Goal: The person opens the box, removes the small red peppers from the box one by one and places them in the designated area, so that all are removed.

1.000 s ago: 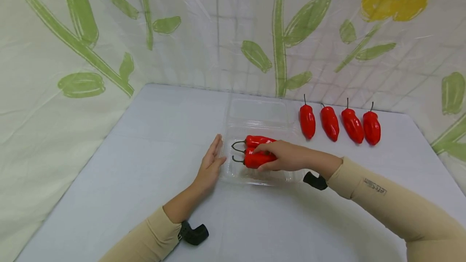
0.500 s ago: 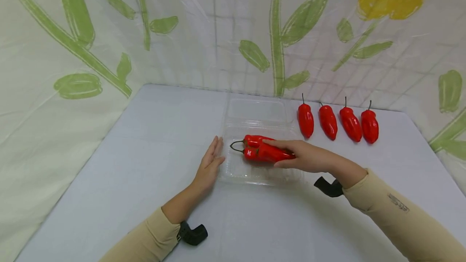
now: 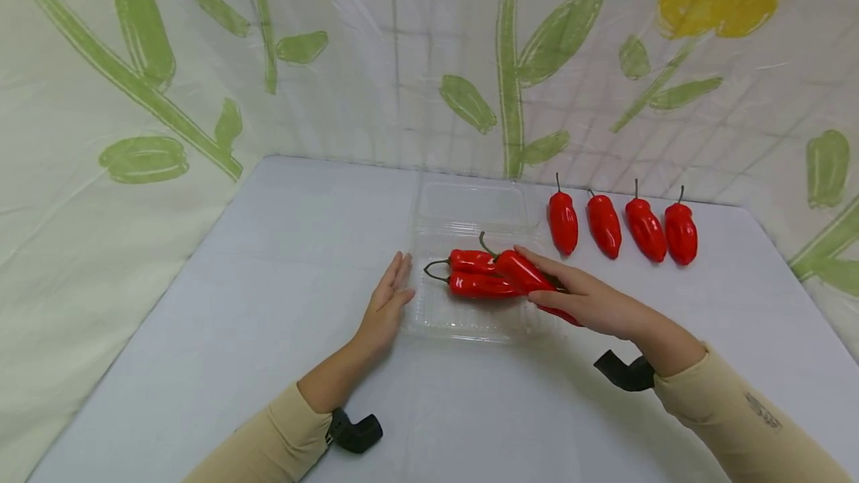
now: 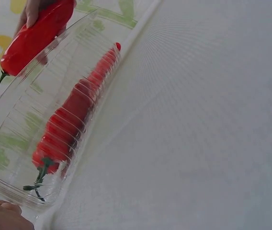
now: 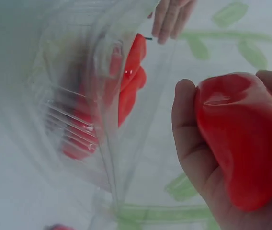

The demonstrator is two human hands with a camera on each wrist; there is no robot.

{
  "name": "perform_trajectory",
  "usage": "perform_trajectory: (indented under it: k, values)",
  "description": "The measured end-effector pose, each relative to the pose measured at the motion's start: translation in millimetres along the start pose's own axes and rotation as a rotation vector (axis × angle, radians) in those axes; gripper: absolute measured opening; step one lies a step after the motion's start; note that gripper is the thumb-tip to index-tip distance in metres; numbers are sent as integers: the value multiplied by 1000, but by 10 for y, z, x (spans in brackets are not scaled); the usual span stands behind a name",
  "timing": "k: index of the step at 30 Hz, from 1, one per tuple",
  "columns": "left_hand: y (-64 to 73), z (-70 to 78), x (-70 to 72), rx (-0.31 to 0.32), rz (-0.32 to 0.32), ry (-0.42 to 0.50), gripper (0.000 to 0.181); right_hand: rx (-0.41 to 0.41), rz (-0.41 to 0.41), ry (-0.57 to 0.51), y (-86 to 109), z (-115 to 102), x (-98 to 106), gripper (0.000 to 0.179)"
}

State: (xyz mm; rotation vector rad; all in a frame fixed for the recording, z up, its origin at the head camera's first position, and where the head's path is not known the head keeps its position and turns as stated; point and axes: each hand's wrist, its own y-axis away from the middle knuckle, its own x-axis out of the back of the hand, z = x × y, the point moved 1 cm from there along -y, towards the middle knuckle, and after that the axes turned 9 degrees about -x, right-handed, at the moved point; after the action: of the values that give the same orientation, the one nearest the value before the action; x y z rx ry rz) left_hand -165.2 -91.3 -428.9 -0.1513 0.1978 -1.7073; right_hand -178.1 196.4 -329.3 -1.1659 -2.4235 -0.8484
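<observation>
My right hand [image 3: 597, 304] holds a red pepper [image 3: 525, 270] between thumb and fingers. The pepper is tilted, its curved green stem pointing away from me, and its tip sticks out under the hand. It overlaps two other red peppers [image 3: 478, 285] lying side by side in the clear plastic container [image 3: 443, 320], stems to the left. In the left wrist view the held pepper [image 4: 38, 38] shows above the container's rim. With fingers straight, my left hand [image 3: 384, 311] rests against the container's left side. The right wrist view shows the held pepper [image 5: 243, 139] against the palm.
The container's clear lid [image 3: 470, 202] lies folded back behind it. Several red peppers [image 3: 605, 226] stand in a row at the table's back right, stems away from me. A flowered curtain [image 3: 362, 95] hangs behind the table [image 3: 282, 244].
The right hand has lifted the nearest of three peppers out of its place in the container and drawn it right, turning its stem away from me. The left hand has stayed in place.
</observation>
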Motion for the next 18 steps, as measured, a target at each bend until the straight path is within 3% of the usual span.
perform_trajectory:
  k: [18]
  values:
    - [-5,15,-2,7,0,4,63,-22,139,-199,206,182,-34,69]
